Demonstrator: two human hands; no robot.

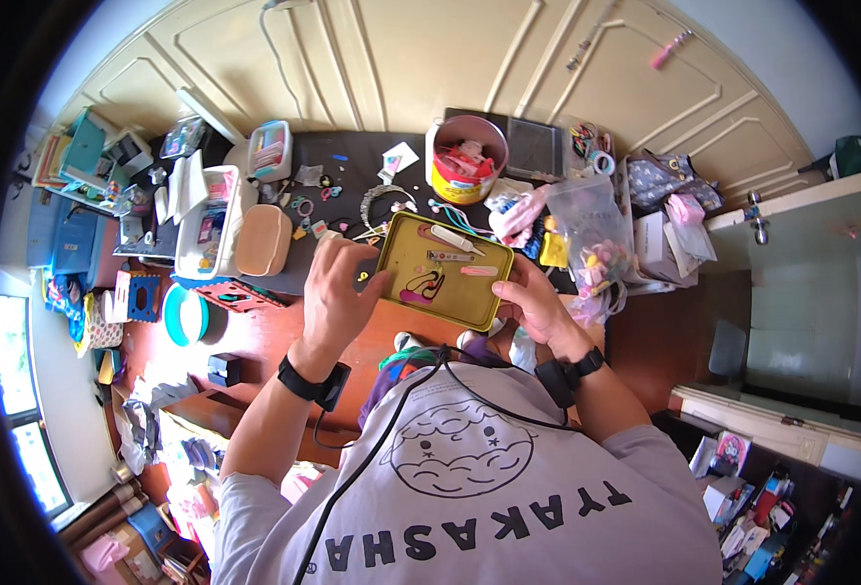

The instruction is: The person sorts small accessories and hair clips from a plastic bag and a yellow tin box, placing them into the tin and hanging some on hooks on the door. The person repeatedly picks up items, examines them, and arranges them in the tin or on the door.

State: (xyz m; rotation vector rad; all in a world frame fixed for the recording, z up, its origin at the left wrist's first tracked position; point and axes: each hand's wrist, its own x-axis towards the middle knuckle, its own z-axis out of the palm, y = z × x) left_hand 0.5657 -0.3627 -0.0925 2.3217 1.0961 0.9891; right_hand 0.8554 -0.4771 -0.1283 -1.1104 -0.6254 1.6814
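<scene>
My right hand grips the right rim of a shallow yellow-green rectangular tray, its thumb over the edge. The tray is held tilted above the front of the black table. In it lie a white pen-shaped tube, a nail clipper, a small pink strip-shaped item, a purple hair clip and dark hair ties. My left hand is raised beside the tray's left edge, fingers curved and apart from the thumb. Its thumb tip is close to the rim; contact is unclear.
Behind the tray stands a round tub of pink and red items. A clear plastic bag is at the right. On the left are a peach-coloured box and a white bin. A silver headband lies among small accessories.
</scene>
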